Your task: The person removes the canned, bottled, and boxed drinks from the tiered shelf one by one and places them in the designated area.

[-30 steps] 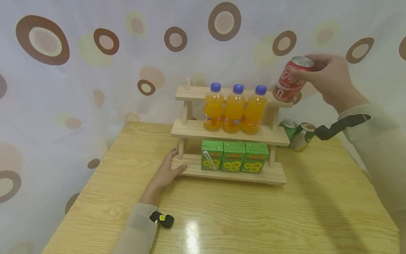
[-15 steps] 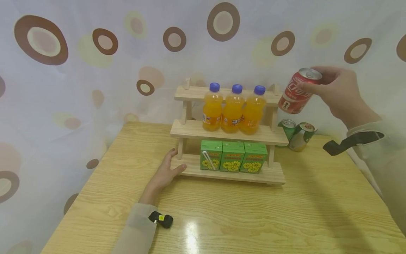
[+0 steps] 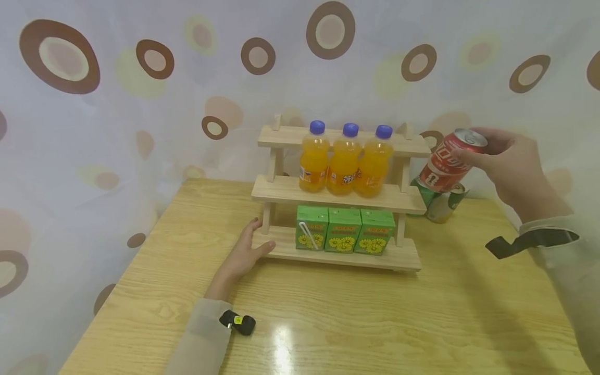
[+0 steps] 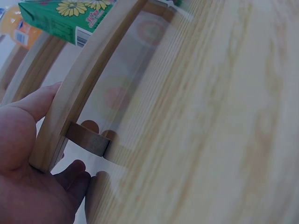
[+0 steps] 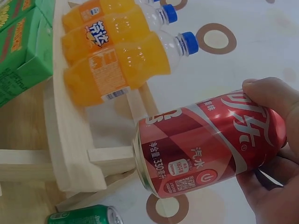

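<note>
A red cola can (image 3: 445, 164) is held in the air by my right hand (image 3: 515, 169), with thumb and fingers round its upper part. It tilts beside the right end of a three-tier wooden display rack (image 3: 281, 190). In the right wrist view the can (image 5: 201, 144) shows its printed side, apart from the rack. My left hand (image 3: 244, 252) grips the left end of the bottom board, thumb over the board (image 4: 88, 79) and fingers beneath it in the left wrist view. Three orange soda bottles (image 3: 344, 166) stand on the middle tier. Three green drink cartons (image 3: 344, 232) stand on the bottom tier.
Behind the rack's right end, a green can (image 3: 422, 203) and a silver-and-green can (image 3: 442, 207) stand on the wooden table (image 3: 328, 317), partly covered by the red can. A white curtain (image 3: 164, 114) with brown rings hangs behind. The rack's top board (image 3: 290, 136) bears nothing.
From above the top board's right end, my right hand has brought the red can down and to the right, in front of the two standing cans. My left hand has stayed in place.
</note>
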A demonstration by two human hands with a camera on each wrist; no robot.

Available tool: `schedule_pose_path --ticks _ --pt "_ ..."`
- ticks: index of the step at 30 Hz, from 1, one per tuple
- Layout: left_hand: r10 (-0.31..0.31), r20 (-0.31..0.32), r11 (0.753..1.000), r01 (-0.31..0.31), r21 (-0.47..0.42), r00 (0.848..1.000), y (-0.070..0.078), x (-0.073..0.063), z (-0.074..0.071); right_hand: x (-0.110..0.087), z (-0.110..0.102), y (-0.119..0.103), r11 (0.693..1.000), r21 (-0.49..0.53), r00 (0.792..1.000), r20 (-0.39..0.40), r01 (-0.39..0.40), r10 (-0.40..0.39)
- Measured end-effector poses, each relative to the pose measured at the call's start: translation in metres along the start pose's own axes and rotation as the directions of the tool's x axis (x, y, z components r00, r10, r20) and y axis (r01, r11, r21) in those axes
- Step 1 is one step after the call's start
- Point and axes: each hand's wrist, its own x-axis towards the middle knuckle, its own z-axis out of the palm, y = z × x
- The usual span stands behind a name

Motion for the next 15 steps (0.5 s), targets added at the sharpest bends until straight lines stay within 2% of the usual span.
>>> schedule_pose_path --ticks 4,5,8,11,13,15 --pt "0.009 0.001 1.0 -0.009 -0.002 1.0 -0.001 0.002 0.0 -0.007 -0.006 0.014 0.999 -0.046 1.0 -0.005 0.001 -0.001" --pt "0.004 0.008 1.0 -0.004 -0.007 1.0 0.003 0.0 -0.001 -0.008 -0.007 0.017 0.998 -0.07 1.0 -0.009 0.0 0.0" --pt "0.0 0.014 1.0 0.0 0.0 1.0 0.004 0.0 -0.002 -0.012 -0.011 0.026 0.993 -0.115 1.0 -0.024 -0.001 -0.002" --pt "0.002 0.012 1.0 -0.002 -0.003 1.0 0.002 0.001 -0.002 -0.016 -0.013 0.035 0.996 -0.087 0.999 -0.032 0.011 -0.014" --pt "0.008 0.011 1.0 -0.008 -0.005 1.0 0.001 0.002 -0.002 -0.019 -0.014 0.041 1.0 -0.02 0.999 -0.031 0.021 -0.022" --pt "0.009 0.011 1.0 -0.009 -0.008 1.0 0.0 0.002 -0.002 -0.023 -0.015 0.047 0.999 -0.025 0.999 -0.032 0.024 -0.025"
